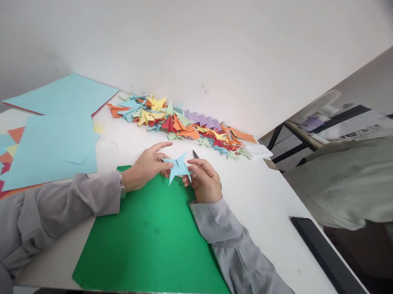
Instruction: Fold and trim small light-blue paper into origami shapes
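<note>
Light blue folded paper piece (178,167), several points sticking outward, held up between both hands over the far end of a green board (148,237). Left hand (148,167): thumb and lower fingers pinched on the piece's left side, index finger extended clear of it. Right hand (205,179): fingers curled, thumb and fingertips closed on its right side. Silvery band (122,184) at left wrist; grey sleeves on both arms. Dark pointed object (195,154) just beyond the right hand, mostly hidden by it; kind unclear.

Board lies on a white table (259,205). Beyond the hands, along the wall (178,42), a long heap of folded paper pieces (168,117): yellow, orange, red, green, blue, a purple row. White block (258,151) at the heap's right end. Left: large light blue sheets (55,150), coloured scraps beside them. Right table edge: black bar (327,254).
</note>
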Motion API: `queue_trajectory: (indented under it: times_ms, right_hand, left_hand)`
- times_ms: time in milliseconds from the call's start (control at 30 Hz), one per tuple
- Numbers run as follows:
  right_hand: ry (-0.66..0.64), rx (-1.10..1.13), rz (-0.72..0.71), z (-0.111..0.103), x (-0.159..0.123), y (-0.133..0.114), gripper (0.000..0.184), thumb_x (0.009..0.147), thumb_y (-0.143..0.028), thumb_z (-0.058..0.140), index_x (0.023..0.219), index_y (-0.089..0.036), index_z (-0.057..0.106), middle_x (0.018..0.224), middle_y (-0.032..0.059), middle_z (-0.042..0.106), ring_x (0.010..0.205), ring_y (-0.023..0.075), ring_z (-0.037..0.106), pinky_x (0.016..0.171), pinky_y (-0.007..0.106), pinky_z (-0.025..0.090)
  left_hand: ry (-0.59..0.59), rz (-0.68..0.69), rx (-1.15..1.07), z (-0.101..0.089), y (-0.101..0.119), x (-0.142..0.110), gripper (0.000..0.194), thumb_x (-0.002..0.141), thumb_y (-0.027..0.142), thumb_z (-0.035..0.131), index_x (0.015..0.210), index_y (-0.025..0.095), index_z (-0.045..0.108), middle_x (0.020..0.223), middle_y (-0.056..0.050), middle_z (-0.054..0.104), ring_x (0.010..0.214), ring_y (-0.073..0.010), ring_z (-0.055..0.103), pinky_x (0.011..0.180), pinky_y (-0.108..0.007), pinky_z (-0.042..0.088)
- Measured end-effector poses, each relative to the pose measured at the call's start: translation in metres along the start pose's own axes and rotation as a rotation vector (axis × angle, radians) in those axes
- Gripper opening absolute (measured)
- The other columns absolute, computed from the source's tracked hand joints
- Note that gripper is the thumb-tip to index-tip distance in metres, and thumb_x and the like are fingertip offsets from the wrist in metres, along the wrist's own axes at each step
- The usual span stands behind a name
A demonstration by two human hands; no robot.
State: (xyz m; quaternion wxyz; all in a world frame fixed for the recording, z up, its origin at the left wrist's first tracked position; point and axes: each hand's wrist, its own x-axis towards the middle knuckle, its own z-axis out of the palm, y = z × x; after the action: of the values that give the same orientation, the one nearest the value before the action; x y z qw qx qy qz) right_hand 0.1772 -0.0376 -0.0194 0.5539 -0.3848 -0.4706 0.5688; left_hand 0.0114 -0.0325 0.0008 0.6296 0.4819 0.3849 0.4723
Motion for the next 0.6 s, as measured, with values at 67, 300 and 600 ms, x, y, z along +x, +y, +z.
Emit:
queue_trajectory:
  times_ms: [67,300,600]
  right_hand:
    - [0.013,-0.018,-0.022,-0.0005,-0.0005,-0.0002,0.028,0.063,-0.023,0.065,0.09,-0.023,0.059,0.072,-0.0023,0.059,0.055,0.0118,0.058,0.042,0.022,0.043]
    - [-0.093,-0.17,-0.117,0.0047,-0.0028,0.0046,0.031,0.056,-0.015,0.07,0.084,-0.024,0.062,0.083,-0.0001,0.059,0.067,0.012,0.056,0.056,0.024,0.046]
    - [-0.02,-0.261,-0.113,0.0017,-0.0016,0.0038,0.018,0.055,-0.021,0.074,0.07,-0.019,0.065,0.066,-0.0005,0.061,0.057,0.0115,0.053,0.047,0.023,0.042]
  left_hand:
    - [0.049,-0.003,-0.042,0.0008,0.0006,0.0002,0.066,0.068,0.009,0.06,0.128,0.015,0.033,0.066,0.003,0.055,0.05,-0.0093,0.056,0.05,-0.025,0.047]
    - [-0.039,0.018,-0.004,-0.0011,-0.0017,0.0006,0.054,0.069,0.012,0.058,0.12,0.017,0.041,0.067,0.004,0.052,0.053,-0.0099,0.057,0.053,-0.026,0.048]
    - [-0.187,0.034,0.068,-0.0014,-0.0029,0.0007,0.046,0.058,0.003,0.056,0.102,0.015,0.052,0.083,-0.001,0.058,0.06,-0.01,0.059,0.056,-0.025,0.05]
